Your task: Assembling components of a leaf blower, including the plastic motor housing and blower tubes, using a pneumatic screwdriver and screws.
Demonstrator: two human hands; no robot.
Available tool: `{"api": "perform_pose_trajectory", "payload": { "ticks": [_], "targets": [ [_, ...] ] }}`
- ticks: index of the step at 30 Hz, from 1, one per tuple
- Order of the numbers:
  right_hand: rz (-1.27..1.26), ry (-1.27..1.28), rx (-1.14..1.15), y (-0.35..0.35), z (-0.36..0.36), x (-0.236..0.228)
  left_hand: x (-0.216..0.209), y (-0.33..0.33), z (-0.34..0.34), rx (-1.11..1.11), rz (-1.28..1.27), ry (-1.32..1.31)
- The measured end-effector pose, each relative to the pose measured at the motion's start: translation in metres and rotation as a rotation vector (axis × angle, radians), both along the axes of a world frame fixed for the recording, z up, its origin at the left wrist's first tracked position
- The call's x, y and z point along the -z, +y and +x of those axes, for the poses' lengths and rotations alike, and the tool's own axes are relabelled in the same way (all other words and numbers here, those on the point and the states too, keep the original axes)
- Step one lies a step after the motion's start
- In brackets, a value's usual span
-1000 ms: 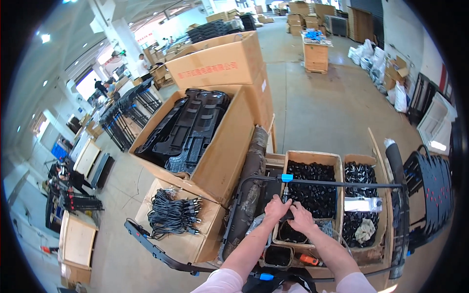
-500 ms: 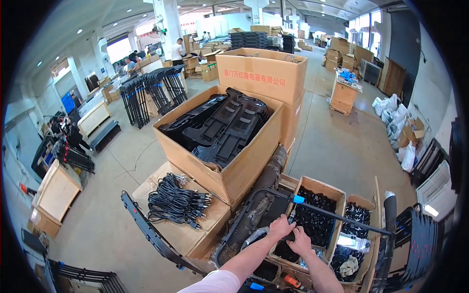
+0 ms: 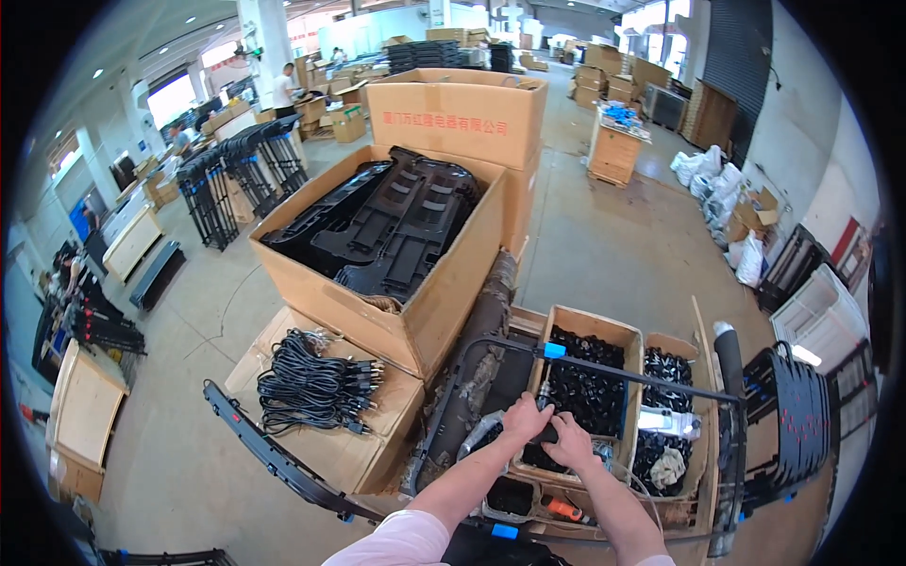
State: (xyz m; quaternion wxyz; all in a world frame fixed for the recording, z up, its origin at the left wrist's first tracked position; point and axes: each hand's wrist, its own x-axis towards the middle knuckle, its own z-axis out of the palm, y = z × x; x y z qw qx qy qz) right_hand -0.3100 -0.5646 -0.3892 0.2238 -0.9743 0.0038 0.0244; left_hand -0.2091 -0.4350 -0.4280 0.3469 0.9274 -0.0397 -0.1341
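Note:
My left hand (image 3: 526, 419) is closed around a dark tool with a slim metal tip (image 3: 545, 389), which points away from me. My right hand (image 3: 570, 441) is closed just beside it, with its fingers at the dark body of the tool; the grip is partly hidden. Both hands are over a bin of small black parts (image 3: 587, 382), inside a black tubular frame (image 3: 651, 382) with blue corner pieces (image 3: 554, 350). An orange-bodied tool (image 3: 563, 509) lies below my right hand, near the frame's near bar.
A bundle of black cables (image 3: 316, 382) lies on a carton to the left. Beyond stands a large open carton (image 3: 453, 307) of black plastic shells (image 3: 406, 222). A second bin of black parts (image 3: 668, 368) is at right, with a curved black bar (image 3: 274, 453) at left.
The whole view has shifted, so the surroundings sit further left and higher. My hands stay together over the bin, around the same dark tool.

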Motion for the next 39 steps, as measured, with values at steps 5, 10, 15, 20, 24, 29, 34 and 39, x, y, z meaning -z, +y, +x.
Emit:
{"api": "perform_pose_trajectory", "payload": {
  "ticks": [5, 10, 15, 20, 24, 29, 34, 39],
  "targets": [
    [-0.007, -0.033, 0.009, 0.017, -0.043, -0.015, -0.024, 0.020, -0.042, 0.013, -0.059, 0.062],
    [0.030, -0.156, 0.052, 0.050, -0.119, -0.080, -0.056, 0.044, -0.107, -0.005, -0.331, 0.149],
    [0.030, -0.179, 0.060, 0.078, -0.209, -0.098, -0.082, 0.074, -0.200, 0.010, -0.622, 0.174],
    [0.075, -0.120, -0.008, 0.103, -0.301, -0.078, -0.069, 0.110, -0.304, 0.007, -0.498, 0.034],
    [0.100, -0.074, -0.060, 0.130, -0.356, -0.047, -0.052, 0.146, -0.375, -0.019, -0.533, 0.041],
    [0.147, -0.044, -0.188, 0.159, -0.389, -0.011, 0.003, 0.189, -0.423, -0.155, -0.507, 0.126],
    [0.166, 0.080, -0.173, 0.178, -0.383, 0.011, 0.033, 0.207, -0.417, -0.213, -0.441, 0.217],
    [0.152, 0.188, -0.128, 0.184, -0.366, 0.010, 0.038, 0.207, -0.399, -0.214, -0.412, 0.233]
  ]
}}
